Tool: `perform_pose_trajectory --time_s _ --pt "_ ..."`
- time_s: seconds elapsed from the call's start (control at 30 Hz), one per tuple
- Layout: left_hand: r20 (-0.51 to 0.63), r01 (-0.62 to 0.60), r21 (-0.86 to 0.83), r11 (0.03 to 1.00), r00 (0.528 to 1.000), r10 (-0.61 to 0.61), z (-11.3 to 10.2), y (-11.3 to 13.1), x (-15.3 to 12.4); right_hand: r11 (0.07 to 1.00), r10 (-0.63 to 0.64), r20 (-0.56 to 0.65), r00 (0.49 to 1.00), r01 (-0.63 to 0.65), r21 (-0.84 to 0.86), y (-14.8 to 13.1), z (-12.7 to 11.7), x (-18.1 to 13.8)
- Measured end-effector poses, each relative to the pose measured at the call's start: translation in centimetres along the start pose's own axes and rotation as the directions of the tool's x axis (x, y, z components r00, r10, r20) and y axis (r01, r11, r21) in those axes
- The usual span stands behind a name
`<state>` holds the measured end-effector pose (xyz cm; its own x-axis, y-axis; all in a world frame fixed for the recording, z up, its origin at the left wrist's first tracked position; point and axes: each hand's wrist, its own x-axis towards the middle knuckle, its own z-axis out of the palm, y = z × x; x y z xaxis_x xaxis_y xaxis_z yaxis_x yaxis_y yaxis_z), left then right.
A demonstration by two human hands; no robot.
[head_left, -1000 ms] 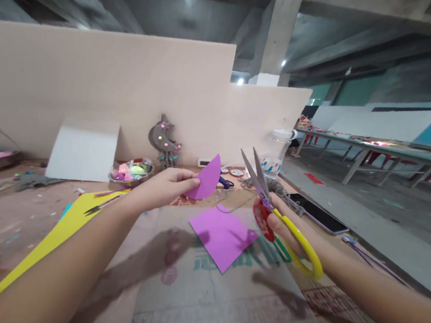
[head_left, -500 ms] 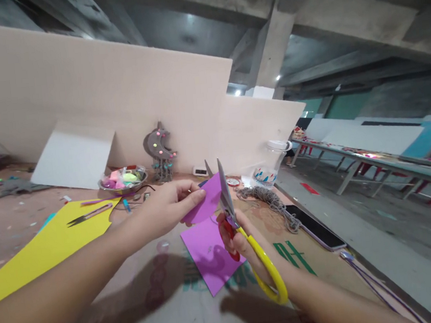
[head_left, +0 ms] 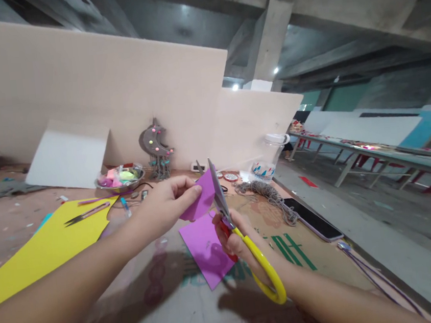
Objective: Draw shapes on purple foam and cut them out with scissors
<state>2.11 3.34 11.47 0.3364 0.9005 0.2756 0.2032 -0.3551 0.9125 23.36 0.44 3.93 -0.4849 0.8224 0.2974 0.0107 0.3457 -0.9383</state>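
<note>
Between thumb and fingers, my left hand (head_left: 175, 199) pinches a small purple sheet (head_left: 204, 193), held up above the table. My right hand (head_left: 234, 236) grips scissors (head_left: 222, 202) with one yellow and one red handle loop. The blades point up and away, parted, and lie around the right part of the sheet. Below the hands, a larger purple sheet (head_left: 206, 255) lies on the cardboard (head_left: 298, 286); my right hand and the scissors hide part of it.
To the left, thread snips (head_left: 88, 214) rest on a yellow sheet (head_left: 51, 250). A metal bowl (head_left: 121, 184) of colourful clay, a grey moon ornament (head_left: 156, 147) and a clear jar (head_left: 269, 158) stand behind. Grey cord (head_left: 267, 197) and a phone (head_left: 314, 220) lie to the right.
The scissors and the held purple sheet have shifted slightly left in view, as has the background. The blades look a little closer together. Both hands keep their holds.
</note>
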Motion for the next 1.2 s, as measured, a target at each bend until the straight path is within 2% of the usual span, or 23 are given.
perform_pose_trajectory --time_s 0.13,0.23,0.4,0.87,1.2 --pt "0.042 -0.012 0.053 0.999 0.999 0.009 -0.1 0.2 -0.1 1.000 -0.003 -0.027 1.000 0.002 -0.015 0.0 0.0 0.0" --pt "0.042 -0.046 0.063 0.997 0.998 0.043 -0.2 0.1 -0.2 1.000 -0.002 -0.028 1.000 0.001 -0.024 0.1 -0.1 0.0" --pt "0.052 -0.013 0.041 0.999 0.999 0.011 -0.6 -0.1 -0.3 1.000 0.009 -0.010 1.000 -0.010 -0.021 0.2 -0.1 0.1" --pt "0.043 -0.036 0.149 0.988 0.999 0.030 -1.1 -0.5 0.0 0.999 0.034 -0.010 0.999 -0.034 0.040 0.7 -0.1 0.2" --pt "0.124 -0.085 0.140 0.986 0.990 0.068 -1.2 -0.4 0.0 0.998 0.041 -0.030 0.999 -0.039 0.051 0.2 0.4 0.1"
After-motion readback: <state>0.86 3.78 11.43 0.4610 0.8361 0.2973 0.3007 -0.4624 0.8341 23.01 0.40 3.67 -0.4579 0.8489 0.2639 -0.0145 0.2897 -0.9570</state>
